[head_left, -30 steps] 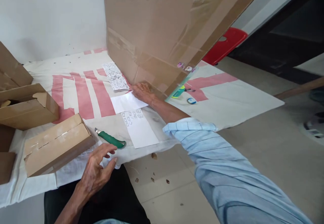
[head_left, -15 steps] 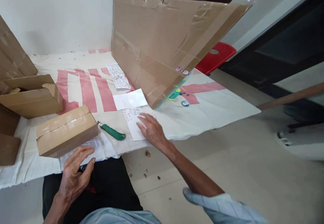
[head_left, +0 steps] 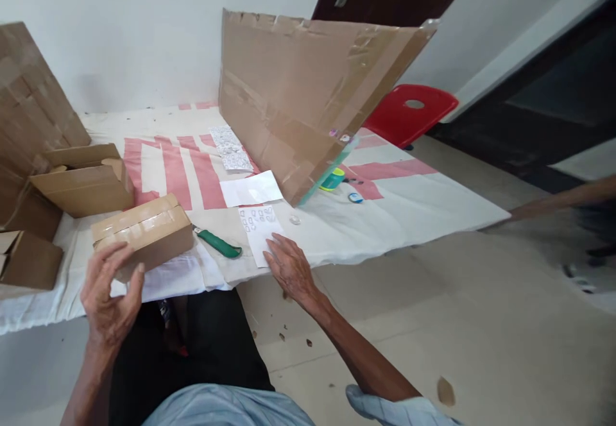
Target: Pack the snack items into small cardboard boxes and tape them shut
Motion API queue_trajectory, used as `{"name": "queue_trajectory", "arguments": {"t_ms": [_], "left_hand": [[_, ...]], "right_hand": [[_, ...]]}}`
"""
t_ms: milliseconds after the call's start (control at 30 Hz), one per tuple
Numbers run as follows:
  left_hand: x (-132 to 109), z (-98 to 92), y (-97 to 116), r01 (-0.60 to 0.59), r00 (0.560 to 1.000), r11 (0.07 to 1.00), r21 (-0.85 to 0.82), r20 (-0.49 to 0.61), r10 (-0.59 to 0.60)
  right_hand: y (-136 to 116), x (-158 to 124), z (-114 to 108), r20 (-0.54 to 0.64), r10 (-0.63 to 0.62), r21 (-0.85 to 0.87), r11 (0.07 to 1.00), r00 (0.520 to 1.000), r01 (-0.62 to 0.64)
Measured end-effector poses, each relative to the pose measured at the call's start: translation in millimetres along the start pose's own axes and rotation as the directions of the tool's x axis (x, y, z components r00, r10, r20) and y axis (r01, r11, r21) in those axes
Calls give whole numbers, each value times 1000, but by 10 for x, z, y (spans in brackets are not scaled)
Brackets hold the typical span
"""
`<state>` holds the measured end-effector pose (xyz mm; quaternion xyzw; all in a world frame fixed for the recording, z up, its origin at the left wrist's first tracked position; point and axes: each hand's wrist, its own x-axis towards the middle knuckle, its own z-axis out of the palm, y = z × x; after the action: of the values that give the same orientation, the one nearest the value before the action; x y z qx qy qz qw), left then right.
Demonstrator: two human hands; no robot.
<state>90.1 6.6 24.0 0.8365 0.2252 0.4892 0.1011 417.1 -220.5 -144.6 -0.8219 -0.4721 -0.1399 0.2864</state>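
My left hand (head_left: 111, 296) is raised at the near corner of a closed cardboard box (head_left: 156, 237), thumb and fingers apart. Its fingertips overlap the box in view; whether they touch it I cannot tell. My right hand (head_left: 292, 271) rests its outstretched fingers on the right edge of a white paper sheet (head_left: 258, 244) with small shapes drawn on it. A green utility knife (head_left: 220, 244) lies between the box and that sheet. Just beyond my right fingers sits a small clear round thing (head_left: 295, 219). A blank folded paper (head_left: 251, 188) covers the top of the drawn sheet.
A large cardboard panel (head_left: 308, 92) stands upright across the cloth-covered table (head_left: 414, 208). Behind it are a green tape roll (head_left: 332, 179) and a small blue-edged roll (head_left: 355, 198). Open cardboard boxes (head_left: 89, 185) stand left. A red chair (head_left: 411, 111) is beyond the table.
My left hand has moved left and up toward the box. My right hand has slid slightly down the drawn sheet, uncovering more drawn shapes and the clear round thing. The view has shifted a little.
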Motion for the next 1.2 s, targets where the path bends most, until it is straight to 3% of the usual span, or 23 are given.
{"name": "queue_trajectory", "arguments": {"t_ms": [67,167,300,400,500,600,733,867,1033,1200], "left_hand": [[55,-118,-200,73,996,994,86,-47,-69],[71,-208,-607,233,969,971,48,75,-236],[-1,-155,-1119,466,851,859,-213,373,-370],[-73,-68,-1295,538,816,757,-369,452,-359],[-186,-36,-1276,538,826,737,-409,428,-366],[-362,-65,-1137,537,836,731,-422,386,-391],[-614,-133,-915,533,843,732,-424,331,-423],[-830,-165,-857,531,843,716,-453,367,-392],[-1107,-92,-974,591,799,658,-467,454,-395],[-1158,-71,-885,545,831,711,-444,394,-392]], "right_hand": [[-95,61,-47,-62,-11,90,996,998,16],[-356,209,-108,-115,-7,281,959,993,39],[-834,477,-99,-19,-26,514,857,999,32],[-1087,646,8,90,-62,587,810,994,-2],[-1128,694,153,191,-125,464,885,974,23],[-1026,617,274,343,-118,181,982,932,57],[-891,490,360,463,-81,-52,992,883,118],[-828,442,427,447,-103,-76,985,888,152],[-727,390,531,351,-139,-27,987,926,158],[-698,368,538,327,-132,39,991,936,126]]}}
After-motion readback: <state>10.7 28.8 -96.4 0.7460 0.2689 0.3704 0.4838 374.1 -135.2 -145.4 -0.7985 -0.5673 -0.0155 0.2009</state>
